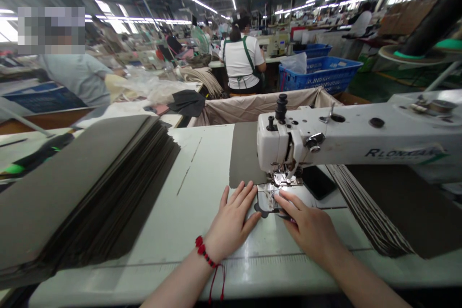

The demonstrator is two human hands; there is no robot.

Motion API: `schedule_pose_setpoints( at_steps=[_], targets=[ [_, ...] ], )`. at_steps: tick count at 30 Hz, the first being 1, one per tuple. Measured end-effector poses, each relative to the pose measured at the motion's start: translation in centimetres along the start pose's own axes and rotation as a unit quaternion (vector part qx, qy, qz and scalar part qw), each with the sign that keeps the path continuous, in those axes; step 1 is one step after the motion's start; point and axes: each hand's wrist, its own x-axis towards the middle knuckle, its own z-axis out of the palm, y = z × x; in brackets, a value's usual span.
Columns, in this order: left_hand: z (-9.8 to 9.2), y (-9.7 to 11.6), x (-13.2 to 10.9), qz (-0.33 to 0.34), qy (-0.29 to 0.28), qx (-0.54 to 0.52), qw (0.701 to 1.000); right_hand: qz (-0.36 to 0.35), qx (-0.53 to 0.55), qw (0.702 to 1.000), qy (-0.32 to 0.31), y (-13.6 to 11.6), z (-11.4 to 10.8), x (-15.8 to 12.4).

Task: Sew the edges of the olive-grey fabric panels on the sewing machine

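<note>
A dark grey fabric panel [247,154] lies on the pale green table [202,168], its right part under the head of a white sewing machine [346,130]. My left hand [234,216] rests flat with fingers spread, its fingertips at the panel's front edge, left of the metal needle plate [266,198]. Just right of that plate is my right hand [308,226], fingers bent forward near the presser foot. Something small and dark shows beneath its fingers, too hidden to name. A red and black bracelet [205,251] circles my left wrist.
Stacked grey panels [83,178] fill the table's left side; another stack [404,202] lies at the right. A black phone [319,182] is beside the machine's needle area. Beyond the table are a cloth-lined bin [231,109], blue crates [317,74] and seated people.
</note>
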Motion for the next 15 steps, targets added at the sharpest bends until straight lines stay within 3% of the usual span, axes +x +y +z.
schedule_pose_setpoints(
  at_steps=[15],
  targets=[
    [-0.25, 0.13, 0.02, 0.002, -0.001, 0.006, 1.0, 0.0, -0.003, 1.0, 0.001, -0.02, -0.15, -0.05]
  ],
)
